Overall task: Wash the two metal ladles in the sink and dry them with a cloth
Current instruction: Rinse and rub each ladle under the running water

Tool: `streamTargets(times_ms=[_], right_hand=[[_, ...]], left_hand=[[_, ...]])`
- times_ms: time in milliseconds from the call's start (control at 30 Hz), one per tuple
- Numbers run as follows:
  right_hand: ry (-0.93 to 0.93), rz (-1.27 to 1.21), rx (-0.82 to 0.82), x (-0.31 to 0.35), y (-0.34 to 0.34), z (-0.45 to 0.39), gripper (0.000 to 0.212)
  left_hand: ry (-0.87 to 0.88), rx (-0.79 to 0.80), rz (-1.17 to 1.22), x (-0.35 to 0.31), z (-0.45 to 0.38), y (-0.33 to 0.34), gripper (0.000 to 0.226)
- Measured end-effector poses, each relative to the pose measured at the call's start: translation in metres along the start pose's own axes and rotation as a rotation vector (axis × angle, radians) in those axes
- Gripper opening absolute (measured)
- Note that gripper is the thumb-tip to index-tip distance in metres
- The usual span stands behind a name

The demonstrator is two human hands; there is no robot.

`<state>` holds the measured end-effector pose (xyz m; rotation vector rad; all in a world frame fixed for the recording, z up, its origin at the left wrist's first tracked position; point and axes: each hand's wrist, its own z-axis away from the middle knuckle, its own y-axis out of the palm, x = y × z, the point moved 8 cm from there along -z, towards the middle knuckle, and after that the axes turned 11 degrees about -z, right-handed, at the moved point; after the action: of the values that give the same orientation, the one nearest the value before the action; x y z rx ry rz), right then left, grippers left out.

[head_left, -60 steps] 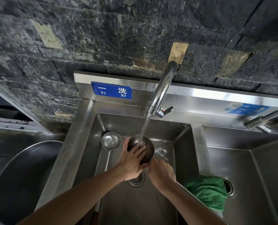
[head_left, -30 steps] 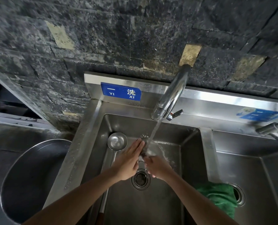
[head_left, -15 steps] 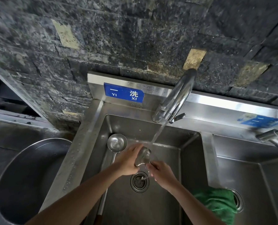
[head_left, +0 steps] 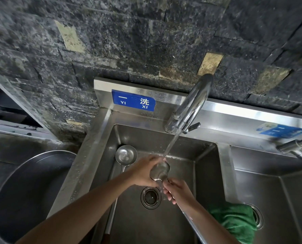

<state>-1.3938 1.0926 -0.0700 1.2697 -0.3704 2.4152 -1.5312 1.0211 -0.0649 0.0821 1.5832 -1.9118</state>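
Observation:
I hold one metal ladle (head_left: 160, 172) over the left sink basin (head_left: 205, 166), its bowl tilted under the running water. My left hand (head_left: 143, 171) cups the bowl's left side. My right hand (head_left: 177, 191) grips the handle just below the bowl. The second ladle (head_left: 126, 154) lies at the basin's left side, bowl up, with its handle running toward me. A green cloth (head_left: 234, 221) is draped over the divider between the basins.
The tap (head_left: 190, 110) pours a stream into the left basin above the drain (head_left: 150, 197). A second tap (head_left: 294, 147) stands at the right over the right basin. A large metal bowl (head_left: 9, 191) sits left of the sink. Dark stone wall behind.
The ladle's bowl has turned from facing up under the stream to tilted on its side. My left hand has shifted around the bowl; my right hand has slid along the handle.

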Motion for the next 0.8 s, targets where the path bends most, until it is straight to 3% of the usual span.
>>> streamTargets(times_ms=[100, 167, 333, 400, 567, 700, 800], right_hand=[[-0.018, 0.016, -0.018, 0.002, -0.001, 0.002, 0.028], [-0.004, 0.018, -0.041, 0.002, -0.002, -0.001, 0.028], [0.104, -0.081, -0.036, -0.004, 0.004, 0.002, 0.025], [0.137, -0.110, -0.012, -0.003, 0.011, 0.004, 0.023], [0.148, -0.157, 0.000, 0.007, 0.021, -0.002, 0.023], [0.111, -0.101, -0.008, 0.005, 0.021, 0.001, 0.026], [0.109, -0.091, -0.037, 0.007, 0.020, 0.000, 0.027]], left_hand=[[-0.051, 0.023, 0.103, 0.000, 0.004, -0.005, 0.112], [0.000, 0.041, 0.035, -0.019, 0.004, -0.005, 0.105], [0.048, 0.054, -0.015, -0.020, -0.004, -0.005, 0.044], [-0.049, 0.007, 0.106, -0.011, -0.007, -0.010, 0.042], [-0.086, -0.162, -0.002, -0.015, -0.007, -0.023, 0.040], [-0.263, -0.122, 0.238, 0.024, -0.007, -0.019, 0.046], [-0.248, -0.164, 0.069, 0.001, -0.010, -0.017, 0.041]])
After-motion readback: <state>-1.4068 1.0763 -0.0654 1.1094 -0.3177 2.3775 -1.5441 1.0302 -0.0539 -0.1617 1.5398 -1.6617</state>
